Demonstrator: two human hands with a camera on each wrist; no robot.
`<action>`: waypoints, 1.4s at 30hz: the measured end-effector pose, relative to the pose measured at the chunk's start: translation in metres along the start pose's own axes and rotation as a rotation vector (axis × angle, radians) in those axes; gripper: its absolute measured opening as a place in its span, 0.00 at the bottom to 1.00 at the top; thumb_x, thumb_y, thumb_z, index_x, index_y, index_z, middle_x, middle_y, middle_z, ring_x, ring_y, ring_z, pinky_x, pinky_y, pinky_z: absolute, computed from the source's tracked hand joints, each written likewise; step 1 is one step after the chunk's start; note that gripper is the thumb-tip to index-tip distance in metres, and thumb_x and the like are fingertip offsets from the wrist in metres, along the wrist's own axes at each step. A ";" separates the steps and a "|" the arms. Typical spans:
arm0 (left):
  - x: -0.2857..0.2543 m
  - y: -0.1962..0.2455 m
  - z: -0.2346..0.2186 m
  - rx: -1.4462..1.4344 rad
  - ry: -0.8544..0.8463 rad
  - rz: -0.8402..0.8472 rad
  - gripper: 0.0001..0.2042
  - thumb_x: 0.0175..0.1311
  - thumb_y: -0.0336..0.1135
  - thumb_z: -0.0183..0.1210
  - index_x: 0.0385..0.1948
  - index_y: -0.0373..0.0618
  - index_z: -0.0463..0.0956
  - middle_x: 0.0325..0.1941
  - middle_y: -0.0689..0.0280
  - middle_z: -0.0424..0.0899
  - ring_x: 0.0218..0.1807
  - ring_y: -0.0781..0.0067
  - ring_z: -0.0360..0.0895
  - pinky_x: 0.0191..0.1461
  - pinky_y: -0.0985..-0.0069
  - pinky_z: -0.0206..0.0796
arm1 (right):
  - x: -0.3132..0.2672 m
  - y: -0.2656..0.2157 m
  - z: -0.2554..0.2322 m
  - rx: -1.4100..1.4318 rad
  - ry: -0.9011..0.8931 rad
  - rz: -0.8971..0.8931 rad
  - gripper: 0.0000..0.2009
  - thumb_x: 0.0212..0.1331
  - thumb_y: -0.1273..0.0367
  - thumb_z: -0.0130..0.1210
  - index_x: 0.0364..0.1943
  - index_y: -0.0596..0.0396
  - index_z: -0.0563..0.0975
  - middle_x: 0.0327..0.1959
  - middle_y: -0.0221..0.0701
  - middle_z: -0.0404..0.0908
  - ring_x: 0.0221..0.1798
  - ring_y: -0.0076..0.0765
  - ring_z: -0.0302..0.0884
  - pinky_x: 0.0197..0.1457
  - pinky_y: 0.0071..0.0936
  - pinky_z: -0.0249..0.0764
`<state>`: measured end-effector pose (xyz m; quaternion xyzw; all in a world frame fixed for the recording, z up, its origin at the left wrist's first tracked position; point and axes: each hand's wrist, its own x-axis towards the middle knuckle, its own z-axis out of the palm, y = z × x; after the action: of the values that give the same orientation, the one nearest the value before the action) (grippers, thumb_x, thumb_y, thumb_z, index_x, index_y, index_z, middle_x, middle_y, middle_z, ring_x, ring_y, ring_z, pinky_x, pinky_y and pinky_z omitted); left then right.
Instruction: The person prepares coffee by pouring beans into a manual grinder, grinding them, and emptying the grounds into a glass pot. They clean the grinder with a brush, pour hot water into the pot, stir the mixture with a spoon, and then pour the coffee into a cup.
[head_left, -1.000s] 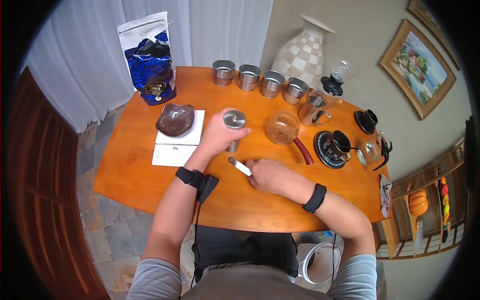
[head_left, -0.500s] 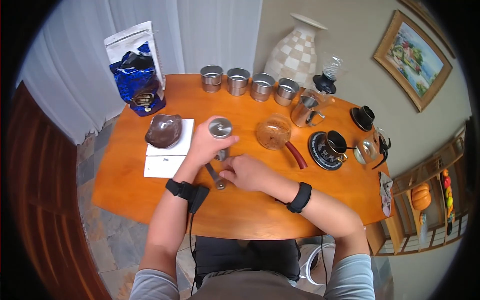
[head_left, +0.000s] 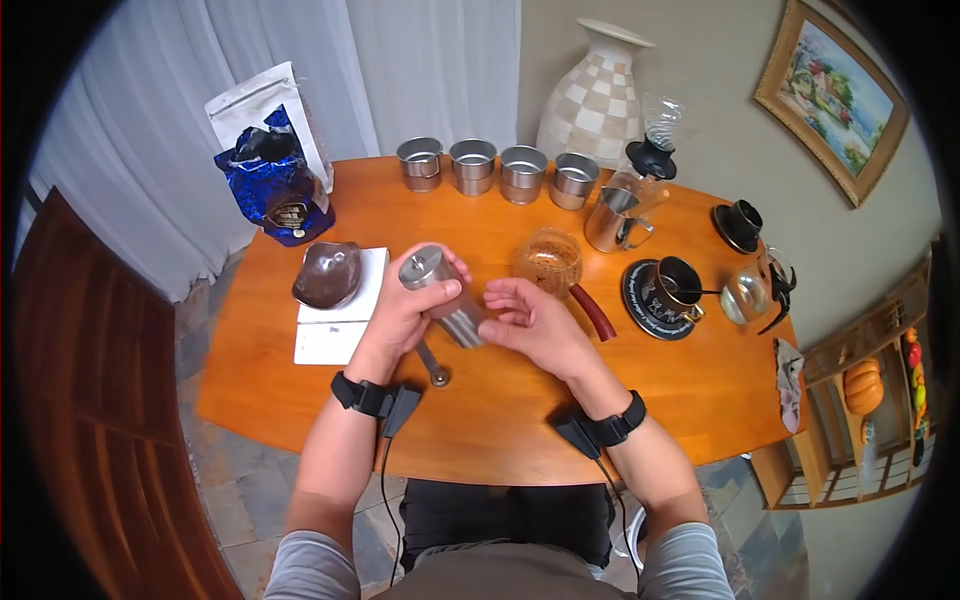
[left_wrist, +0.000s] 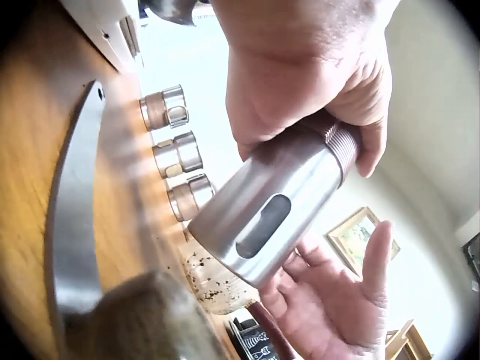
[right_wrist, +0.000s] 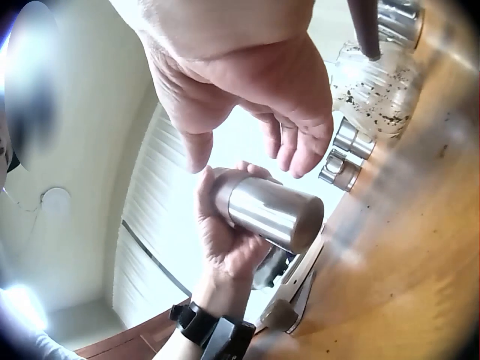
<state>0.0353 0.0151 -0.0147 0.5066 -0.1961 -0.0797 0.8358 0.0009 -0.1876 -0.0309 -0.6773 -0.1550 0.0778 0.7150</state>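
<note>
My left hand (head_left: pixel 398 308) grips a steel hand coffee grinder (head_left: pixel 458 312) around its upper part. The grinder leans, its lidded top toward the left and its base toward my right hand. An oval window (left_wrist: pixel 264 226) shows in its side in the left wrist view. My right hand (head_left: pixel 540 328) is beside the base, fingers spread and relaxed, thumb close to the lower end. On the table below lies the detached crank handle (left_wrist: pixel 77 202), partly hidden by my left hand in the head view. Behind my right hand stands a glass pot (head_left: pixel 546 258) with dark specks inside and a red handle.
At left, a brown dish (head_left: pixel 328 275) sits on a white scale (head_left: pixel 325 346), with a blue coffee bag (head_left: pixel 268 180) behind. Several steel cups (head_left: pixel 473 168) line the back. A steel pitcher (head_left: pixel 612 222), black cup (head_left: pixel 676 283) and glass carafe (head_left: pixel 742 298) stand at right.
My right hand has put the crank handle down on the table and released it, opening beside the grinder. My left hand has lifted and tilted the grinder from upright.
</note>
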 end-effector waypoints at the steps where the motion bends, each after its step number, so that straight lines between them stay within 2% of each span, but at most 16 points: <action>1: -0.003 0.003 0.005 -0.028 0.006 -0.025 0.22 0.47 0.34 0.70 0.43 0.42 0.70 0.41 0.62 0.77 0.47 0.67 0.76 0.53 0.71 0.70 | -0.003 -0.001 0.001 -0.055 -0.052 0.008 0.31 0.54 0.59 0.68 0.56 0.63 0.70 0.51 0.38 0.77 0.53 0.31 0.75 0.58 0.28 0.71; 3: -0.006 0.002 0.011 -0.123 -0.049 -0.021 0.22 0.47 0.32 0.70 0.44 0.41 0.70 0.41 0.61 0.78 0.47 0.67 0.77 0.53 0.70 0.71 | -0.004 -0.001 0.004 -0.018 -0.168 0.087 0.39 0.46 0.56 0.73 0.59 0.64 0.68 0.52 0.41 0.78 0.54 0.33 0.75 0.59 0.29 0.70; 7: -0.009 0.002 0.022 -0.220 -0.155 -0.024 0.24 0.45 0.34 0.72 0.44 0.41 0.70 0.41 0.60 0.78 0.48 0.64 0.78 0.55 0.68 0.72 | -0.006 -0.015 0.009 -0.262 -0.209 0.058 0.37 0.42 0.58 0.74 0.55 0.63 0.71 0.46 0.39 0.80 0.48 0.30 0.78 0.51 0.25 0.72; 10: -0.009 -0.008 0.024 -0.178 -0.203 -0.012 0.27 0.44 0.39 0.74 0.43 0.41 0.70 0.41 0.59 0.79 0.48 0.63 0.78 0.55 0.66 0.73 | -0.004 -0.033 0.011 -0.282 -0.238 0.054 0.29 0.39 0.59 0.72 0.44 0.61 0.74 0.34 0.37 0.81 0.31 0.32 0.81 0.34 0.27 0.74; 13: -0.006 -0.007 0.019 -0.205 -0.132 0.068 0.26 0.46 0.39 0.73 0.44 0.42 0.69 0.41 0.59 0.78 0.49 0.61 0.77 0.55 0.65 0.73 | 0.009 -0.043 0.014 -0.358 -0.244 0.127 0.24 0.38 0.62 0.70 0.39 0.62 0.75 0.30 0.38 0.81 0.30 0.34 0.81 0.34 0.28 0.75; 16: -0.003 -0.003 0.015 -0.204 -0.095 0.144 0.26 0.47 0.39 0.72 0.45 0.42 0.69 0.41 0.59 0.77 0.50 0.61 0.76 0.56 0.65 0.72 | 0.025 -0.036 0.017 -0.494 -0.241 -0.001 0.24 0.39 0.61 0.70 0.42 0.58 0.77 0.30 0.34 0.81 0.33 0.32 0.80 0.40 0.27 0.74; 17: -0.003 0.000 0.015 -0.159 -0.110 0.119 0.27 0.48 0.43 0.72 0.46 0.44 0.68 0.42 0.63 0.76 0.50 0.63 0.74 0.70 0.61 0.57 | 0.025 -0.035 0.019 -0.496 -0.202 -0.068 0.22 0.38 0.62 0.70 0.38 0.59 0.77 0.29 0.35 0.81 0.31 0.32 0.80 0.37 0.28 0.74; 18: -0.002 0.002 0.015 -0.146 -0.114 0.140 0.27 0.48 0.43 0.72 0.46 0.44 0.68 0.42 0.63 0.76 0.50 0.63 0.74 0.70 0.61 0.57 | 0.026 -0.036 0.019 -0.501 -0.164 -0.143 0.21 0.37 0.62 0.69 0.34 0.61 0.77 0.28 0.35 0.80 0.30 0.33 0.80 0.34 0.28 0.74; 19: 0.002 0.004 0.016 -0.141 -0.139 0.118 0.27 0.47 0.43 0.72 0.46 0.43 0.68 0.43 0.62 0.77 0.51 0.61 0.75 0.68 0.61 0.59 | 0.027 -0.038 0.017 -0.511 -0.171 -0.173 0.21 0.37 0.62 0.69 0.34 0.61 0.77 0.28 0.35 0.80 0.30 0.33 0.80 0.34 0.28 0.74; 21: 0.009 0.004 0.019 -0.155 -0.166 0.092 0.30 0.46 0.45 0.74 0.47 0.43 0.68 0.45 0.59 0.78 0.53 0.58 0.76 0.64 0.62 0.66 | 0.026 -0.038 0.015 -0.324 -0.192 -0.036 0.21 0.38 0.61 0.69 0.34 0.59 0.77 0.27 0.34 0.79 0.29 0.31 0.79 0.35 0.27 0.74; 25: 0.019 0.004 0.025 -0.226 -0.192 0.130 0.33 0.44 0.47 0.76 0.48 0.42 0.68 0.46 0.58 0.78 0.50 0.60 0.78 0.56 0.65 0.73 | 0.029 -0.032 0.010 -0.296 -0.204 -0.038 0.20 0.39 0.61 0.69 0.34 0.59 0.77 0.27 0.32 0.79 0.28 0.30 0.77 0.34 0.26 0.73; 28: 0.012 -0.001 0.020 -0.233 -0.185 0.109 0.32 0.44 0.46 0.76 0.48 0.43 0.68 0.44 0.59 0.78 0.49 0.61 0.78 0.54 0.66 0.73 | 0.028 -0.029 0.008 -0.315 -0.249 0.073 0.20 0.39 0.61 0.69 0.34 0.59 0.77 0.27 0.31 0.79 0.29 0.30 0.76 0.35 0.26 0.72; 32: 0.006 -0.005 0.014 -0.247 -0.173 0.084 0.31 0.43 0.45 0.76 0.46 0.44 0.68 0.41 0.60 0.78 0.47 0.62 0.78 0.53 0.66 0.74 | 0.029 -0.015 0.016 -0.122 -0.304 0.031 0.19 0.39 0.62 0.68 0.34 0.59 0.77 0.27 0.32 0.78 0.30 0.31 0.76 0.36 0.27 0.72; 35: 0.001 -0.002 0.019 -0.209 -0.113 0.056 0.24 0.45 0.35 0.72 0.44 0.43 0.69 0.38 0.61 0.78 0.44 0.62 0.78 0.51 0.67 0.73 | 0.025 -0.017 0.023 -0.034 -0.219 -0.020 0.18 0.39 0.64 0.67 0.33 0.60 0.76 0.27 0.33 0.78 0.31 0.32 0.75 0.37 0.28 0.72; 40: 0.002 0.000 0.022 -0.147 -0.021 0.042 0.20 0.47 0.29 0.65 0.43 0.44 0.68 0.36 0.62 0.75 0.43 0.63 0.76 0.54 0.66 0.70 | 0.024 -0.030 0.025 -0.237 -0.207 0.157 0.16 0.38 0.68 0.63 0.31 0.63 0.74 0.23 0.34 0.78 0.24 0.30 0.77 0.29 0.26 0.72; 42: 0.002 -0.002 0.020 -0.144 -0.008 0.059 0.20 0.47 0.31 0.66 0.43 0.44 0.68 0.36 0.62 0.74 0.43 0.63 0.76 0.49 0.68 0.71 | 0.024 -0.029 0.027 -0.227 -0.197 0.131 0.16 0.38 0.68 0.63 0.31 0.63 0.74 0.22 0.34 0.78 0.22 0.30 0.77 0.27 0.26 0.72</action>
<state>0.0292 -0.0024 -0.0080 0.4389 -0.2079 -0.0710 0.8713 0.0116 -0.1570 0.0010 -0.7514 -0.1876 0.1721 0.6088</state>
